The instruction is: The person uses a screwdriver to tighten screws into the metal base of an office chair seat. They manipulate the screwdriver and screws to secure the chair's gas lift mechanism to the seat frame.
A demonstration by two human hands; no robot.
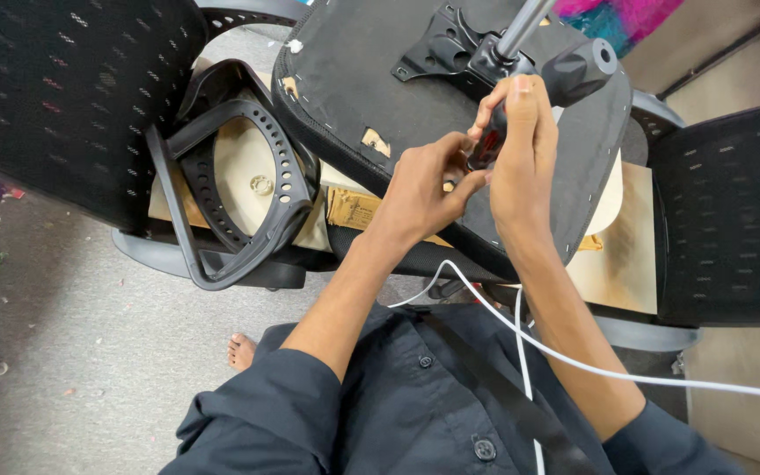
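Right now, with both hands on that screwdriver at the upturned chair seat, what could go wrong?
The left hand pinches right at the screwdriver tip held by the right hand; a slip could jab those fingers. The upturned seat rests on stacked parts and might shift under pressure. The white cable crossing the forearm could snag.

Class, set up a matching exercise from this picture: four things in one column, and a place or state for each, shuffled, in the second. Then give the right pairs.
Things:
1. screwdriver
2. white cable
3. metal post
4. loose armrest frame

Places or states:
A. rises from the underside of the seat
B. held in the right hand, left hand at its tip
C. lies left of the seat
D. runs across the person's lap

Pairs: 1-B, 2-D, 3-A, 4-C
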